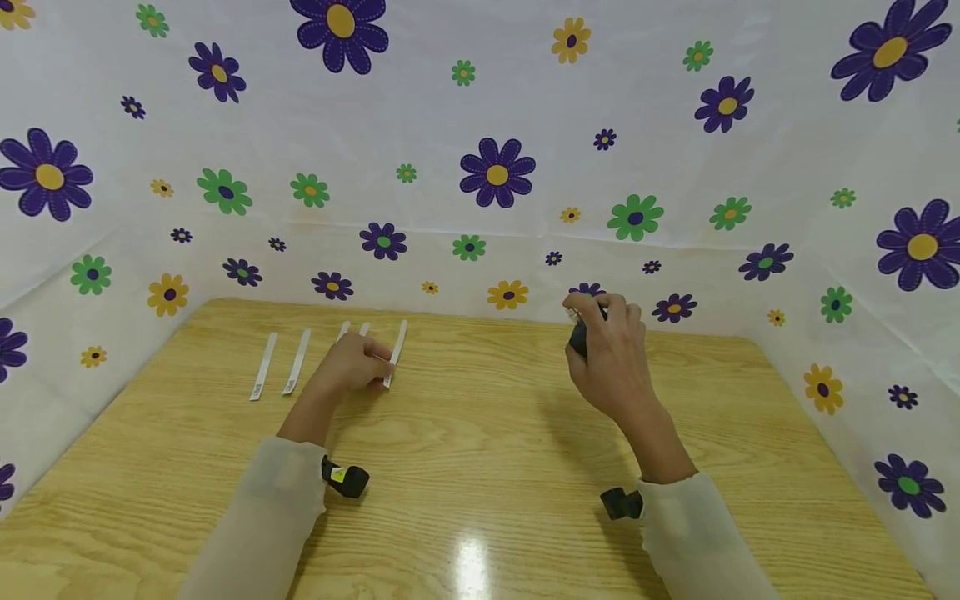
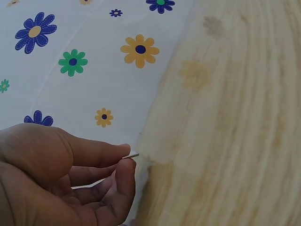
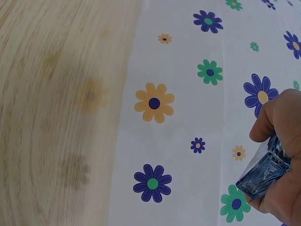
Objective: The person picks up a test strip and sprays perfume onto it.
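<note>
In the head view the left hand pinches the lower end of a white strip between thumb and finger. The left wrist view shows the left hand with the thin edge of the strip at its fingertips. Raised above the table's back edge, the right hand grips a small dark bottle-like object. In the right wrist view, the right hand has its fingers round this shiny, dark blue-grey, clear-walled object. Its top is mostly covered by the fingers.
Two white strips, one farthest left and one beside it, lie on the wooden table. Two more, including one strip, are partly hidden behind the left hand. A flowered white cloth stands around the back and sides.
</note>
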Demonstrator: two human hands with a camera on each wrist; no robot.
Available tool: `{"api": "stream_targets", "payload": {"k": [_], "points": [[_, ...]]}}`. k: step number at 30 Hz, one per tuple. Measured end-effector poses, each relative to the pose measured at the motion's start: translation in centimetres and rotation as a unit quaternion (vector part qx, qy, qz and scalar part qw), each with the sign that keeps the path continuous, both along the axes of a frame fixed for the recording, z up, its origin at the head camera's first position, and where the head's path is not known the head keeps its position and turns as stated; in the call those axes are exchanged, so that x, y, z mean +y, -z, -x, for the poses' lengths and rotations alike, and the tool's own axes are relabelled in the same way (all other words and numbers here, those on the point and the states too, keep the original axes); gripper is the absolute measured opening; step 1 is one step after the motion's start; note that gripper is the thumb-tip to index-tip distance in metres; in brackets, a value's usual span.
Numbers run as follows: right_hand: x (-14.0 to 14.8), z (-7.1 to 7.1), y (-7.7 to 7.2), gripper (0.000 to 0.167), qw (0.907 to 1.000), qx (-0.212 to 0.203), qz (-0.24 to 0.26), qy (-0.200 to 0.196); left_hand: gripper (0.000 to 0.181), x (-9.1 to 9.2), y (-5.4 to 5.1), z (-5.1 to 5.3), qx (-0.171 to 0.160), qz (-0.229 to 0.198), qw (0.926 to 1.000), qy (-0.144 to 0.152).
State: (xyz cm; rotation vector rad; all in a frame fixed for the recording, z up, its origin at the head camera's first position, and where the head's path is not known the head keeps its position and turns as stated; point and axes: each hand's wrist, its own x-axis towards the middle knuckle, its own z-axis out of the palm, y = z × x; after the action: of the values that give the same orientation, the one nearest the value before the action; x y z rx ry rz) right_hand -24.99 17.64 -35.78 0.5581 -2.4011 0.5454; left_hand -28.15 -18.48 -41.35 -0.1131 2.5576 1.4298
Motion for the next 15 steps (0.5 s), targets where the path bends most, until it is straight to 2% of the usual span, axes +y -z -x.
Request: {"api": "stream_targets", "payload": {"k": [3,7,10,15], "points": [[0.0,0.0,0.1,0.056,1.0,0.002,0.003,-0.002,0.03,0.0,0.1,0.0,-0.005,0.004,0.9999,0.011],[0.1,0.0,0.2,0.057,0.9999,0.007,0.006,-0.006,0.034,-0.7,-0.1,-0.1,0.018,0.07,0.9972,0.018],[0.1,0.1,0.2,0.057,0.9999,0.009,0.008,-0.009,0.037,-1.8,-0.4,-0.2,0.037,0.116,0.9925,0.008],[0.1,0.1,0.2,0.058,0.9999,0.008,0.007,-0.013,0.036,-3.4,-0.6,-0.2,0.038,0.136,0.9898,-0.019]]}}
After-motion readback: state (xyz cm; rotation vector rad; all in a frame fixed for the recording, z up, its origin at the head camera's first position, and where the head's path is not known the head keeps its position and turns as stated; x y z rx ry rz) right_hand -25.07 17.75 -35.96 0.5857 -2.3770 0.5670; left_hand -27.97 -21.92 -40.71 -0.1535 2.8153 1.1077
